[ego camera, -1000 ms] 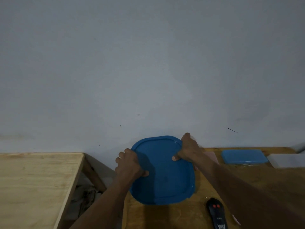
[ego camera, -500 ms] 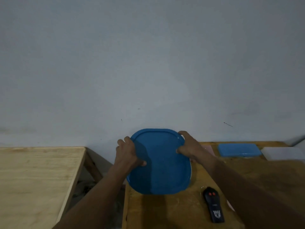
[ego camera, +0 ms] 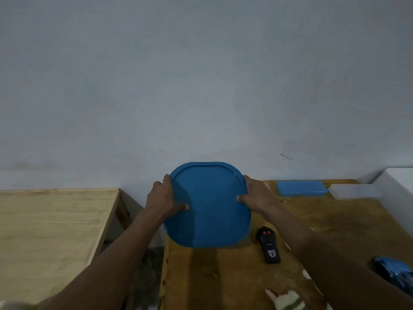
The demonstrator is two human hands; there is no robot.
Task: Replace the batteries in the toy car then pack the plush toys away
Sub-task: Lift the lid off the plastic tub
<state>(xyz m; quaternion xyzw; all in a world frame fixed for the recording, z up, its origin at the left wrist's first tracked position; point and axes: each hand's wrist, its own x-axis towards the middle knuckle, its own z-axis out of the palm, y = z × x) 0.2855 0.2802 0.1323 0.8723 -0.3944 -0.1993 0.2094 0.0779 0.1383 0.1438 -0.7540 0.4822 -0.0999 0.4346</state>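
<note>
We see a smooth blue plastic lid (ego camera: 210,204), a pale table (ego camera: 51,231) of matt wood, a darker table (ego camera: 335,220) of rougher wood, and a remote (ego camera: 269,247), probably plastic.

- A plain, pale grey-blue wall (ego camera: 201,74) closes the far side and fills most of the view, in dim, even light.
- A short dark scratch (ego camera: 286,156) marks the wall low down, right of centre, with a few small specks to its left.
- A light wooden table (ego camera: 49,231) stands on the left, against the wall.
- A darker wooden table (ego camera: 335,220) stands on the right, also against the wall.
- A narrow gap between the tables shows dark, mottled floor (ego camera: 149,269).
</note>
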